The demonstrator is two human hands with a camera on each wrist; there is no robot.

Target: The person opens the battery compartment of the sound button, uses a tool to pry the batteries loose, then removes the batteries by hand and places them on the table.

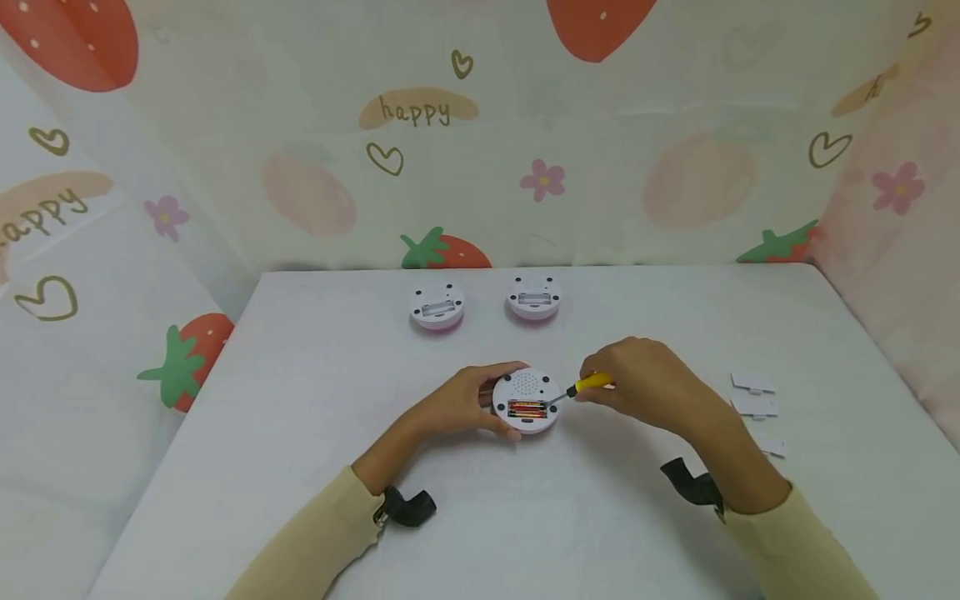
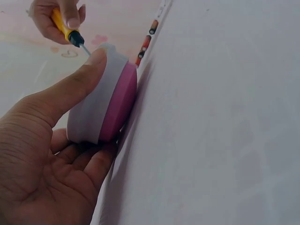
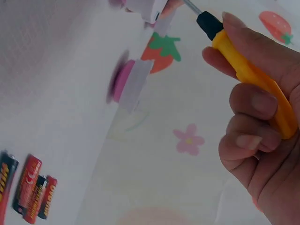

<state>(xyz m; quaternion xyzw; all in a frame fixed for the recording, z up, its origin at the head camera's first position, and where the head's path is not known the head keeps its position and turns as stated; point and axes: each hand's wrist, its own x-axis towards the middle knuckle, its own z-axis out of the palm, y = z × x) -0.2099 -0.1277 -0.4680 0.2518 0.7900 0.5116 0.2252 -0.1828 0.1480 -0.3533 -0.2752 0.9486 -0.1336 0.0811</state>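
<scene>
A round white device with a pink side lies bottom up in the middle of the table, its speaker holes and battery compartment facing me. Red-and-black batteries sit in that compartment. My left hand grips the device from the left, thumb along the near rim and fingers round the far side. From the right, my right hand holds a screwdriver by its yellow handle. The metal tip of the screwdriver reaches the right end of the compartment, at the batteries.
Two similar devices stand bottom up at the table's back, their compartments showing no batteries. Small white covers lie in a column at the right, partly behind my right forearm. Several loose batteries lie on the table in the right wrist view.
</scene>
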